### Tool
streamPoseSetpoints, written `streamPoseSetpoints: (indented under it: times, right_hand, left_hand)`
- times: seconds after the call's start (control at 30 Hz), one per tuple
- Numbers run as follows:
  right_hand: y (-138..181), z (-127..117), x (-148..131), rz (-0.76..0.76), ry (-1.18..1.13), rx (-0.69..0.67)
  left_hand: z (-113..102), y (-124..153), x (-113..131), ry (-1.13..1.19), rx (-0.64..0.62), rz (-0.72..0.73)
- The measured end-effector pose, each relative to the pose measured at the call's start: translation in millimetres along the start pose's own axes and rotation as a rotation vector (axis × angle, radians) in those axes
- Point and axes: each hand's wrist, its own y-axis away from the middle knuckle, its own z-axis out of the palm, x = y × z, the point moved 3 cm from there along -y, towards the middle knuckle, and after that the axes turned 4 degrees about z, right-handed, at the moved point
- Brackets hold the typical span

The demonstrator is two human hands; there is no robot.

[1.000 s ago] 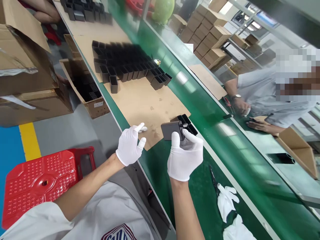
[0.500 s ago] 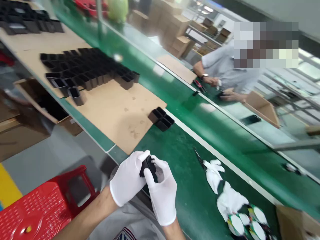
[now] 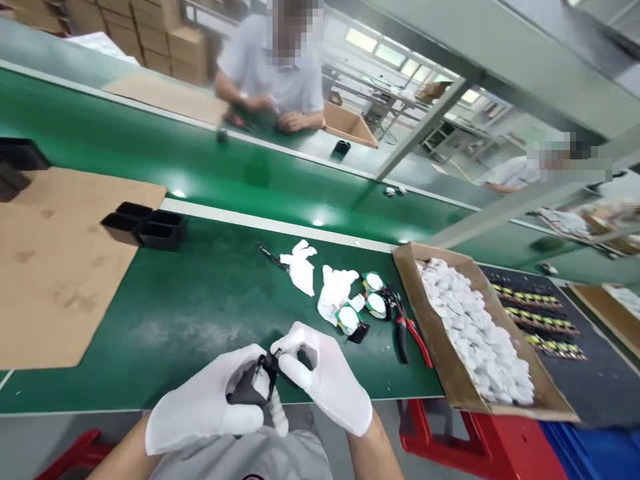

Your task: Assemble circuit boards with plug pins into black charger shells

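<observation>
My left hand (image 3: 200,403), in a white glove, is wrapped round a small black plastic housing (image 3: 248,389) near the table's front edge. Something white shows in the housing's opening, too small to name. My right hand (image 3: 330,383), also gloved, pinches a small black part (image 3: 273,362) at the top of the housing; whether the two are joined I cannot tell. Beyond my hands lie two white gloves (image 3: 337,291), a thin black tool (image 3: 271,256) and several green circuit boards with white discs (image 3: 349,319). Red-and-black pliers (image 3: 411,330) rest to their right.
A cardboard tray (image 3: 480,393) full of small white pieces stands at the right, beside a black mat (image 3: 545,327) with rows of parts. Black square cups (image 3: 160,230) sit at the left by a cardboard sheet (image 3: 65,267). A co-worker (image 3: 280,80) sits across the green conveyor.
The view has swung right, bringing the tray and pliers into sight. My hands now hold the black housing with its opening showing, the right hand pinching at its top.
</observation>
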Motion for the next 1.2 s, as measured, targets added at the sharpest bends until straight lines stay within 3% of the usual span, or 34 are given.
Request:
streamPoseSetpoints:
  times: [0.1, 0.2, 0.27, 0.4, 0.53, 0.67, 0.8, 0.9, 1.03, 1.2]
  right_hand:
    - [16, -43, 36, 0.155, 0.169, 0.344]
    - [42, -95, 76, 0.434, 0.410, 0.791]
    - [53, -120, 98, 0.606, 0.532, 0.884]
    - [50, -140, 127, 0.790, 0.626, 0.780]
    - [46, -151, 135, 0.809, 0.605, 0.749]
    - [67, -148, 119, 0.606, 0.529, 0.806]
    - [88, -121, 101, 0.298, 0.318, 0.809]
    - [84, -97, 90, 0.085, 0.058, 0.614]
    - [58, -74, 62, -0.122, 0.082, 0.292]
    - [30, -59, 41, -0.202, 0.173, 0.168]
  left_hand:
    - [-6, -18, -10, 0.129, 0.035, 0.077]
    - [-19, -27, -9, 0.039, 0.271, 0.121]
    - [-27, -27, -2, -0.050, 0.421, 0.098]
    - [-33, -30, 18, -0.285, 0.486, 0.061]
    - [-39, -45, 33, -0.635, 0.511, 0.069]
    - [-51, -67, 38, -0.860, 0.449, 0.202]
    - [-67, -78, 34, -0.896, 0.377, 0.375]
    - [-75, -75, 30, -0.917, 0.365, 0.452]
    - [-77, -70, 29, -0.977, 0.325, 0.505]
    - [-76, -67, 30, -1.070, 0.284, 0.500]
